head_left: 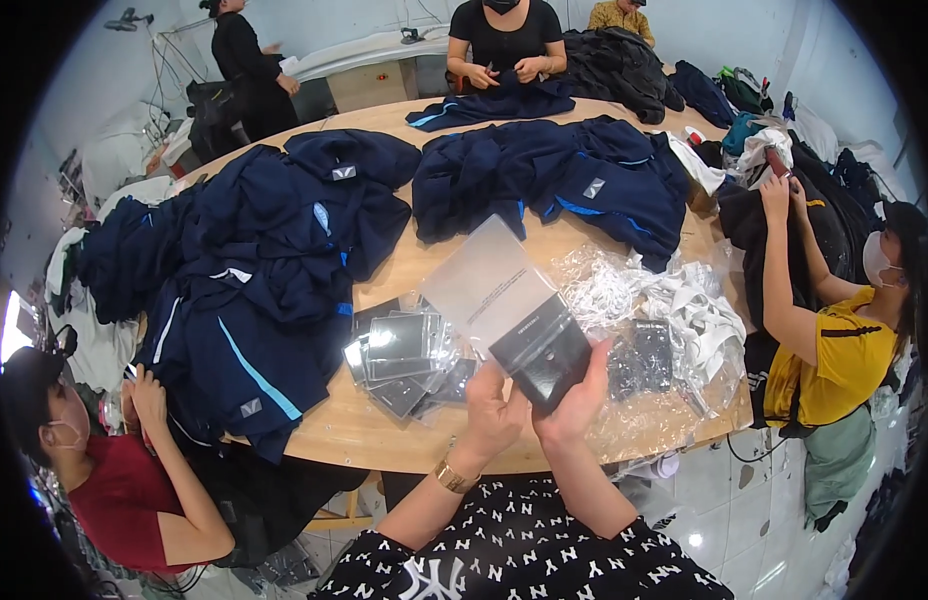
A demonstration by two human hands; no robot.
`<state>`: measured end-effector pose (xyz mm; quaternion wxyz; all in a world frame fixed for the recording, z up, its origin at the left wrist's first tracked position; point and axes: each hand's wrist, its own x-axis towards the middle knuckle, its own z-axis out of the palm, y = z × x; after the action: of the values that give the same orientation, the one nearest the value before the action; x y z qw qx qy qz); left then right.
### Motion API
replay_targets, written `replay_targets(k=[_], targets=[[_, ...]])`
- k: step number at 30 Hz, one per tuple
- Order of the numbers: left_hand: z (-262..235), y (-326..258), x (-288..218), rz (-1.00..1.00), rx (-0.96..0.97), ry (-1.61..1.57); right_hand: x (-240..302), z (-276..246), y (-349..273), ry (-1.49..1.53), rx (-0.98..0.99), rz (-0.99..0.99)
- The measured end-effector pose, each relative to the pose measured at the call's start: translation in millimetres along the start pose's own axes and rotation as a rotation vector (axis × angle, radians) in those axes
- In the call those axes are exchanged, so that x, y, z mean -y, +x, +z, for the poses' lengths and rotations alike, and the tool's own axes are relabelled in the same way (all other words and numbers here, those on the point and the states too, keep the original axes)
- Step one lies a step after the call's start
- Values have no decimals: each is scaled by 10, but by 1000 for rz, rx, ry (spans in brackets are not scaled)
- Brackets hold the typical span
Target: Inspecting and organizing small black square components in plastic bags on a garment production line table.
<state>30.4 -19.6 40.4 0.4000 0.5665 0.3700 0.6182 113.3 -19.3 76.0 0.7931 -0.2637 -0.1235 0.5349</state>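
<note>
Just above the near table edge, both my hands hold a flat black packet [546,350]. A translucent plastic flap [489,285] with small print stretches up and left from it. My left hand [494,412], with a gold-coloured band at the wrist, grips the packet's lower left side. At the lower right edge, my right hand [576,402] has its thumb and fingers wrapped round it. A loose pile of dark cards in clear plastic sleeves [399,345] lies on the table left of my hands.
Heaps of navy garments [269,215] with light-blue stripes cover the wooden table's [379,440] left and far parts. Tangled white cords [614,288] and clear plastic lie to the right. Co-workers handle clothing at the left [134,490], right [834,340] and far side [504,50].
</note>
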Motion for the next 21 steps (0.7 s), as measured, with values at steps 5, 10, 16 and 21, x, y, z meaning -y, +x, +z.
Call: replay_targets(k=[5,10,16,21], targets=[[27,38,-72,42,-159,-87,41,84,-10,-176,-103,5],[-62,65,-149,245,6,483,63,-23,50,-257,-65,-1],[2,30,-224,202,54,383,94,114,4,-121,-127,-118],[-159,166,-86,-130,179,-322,81,-49,142,-299,9,-235]])
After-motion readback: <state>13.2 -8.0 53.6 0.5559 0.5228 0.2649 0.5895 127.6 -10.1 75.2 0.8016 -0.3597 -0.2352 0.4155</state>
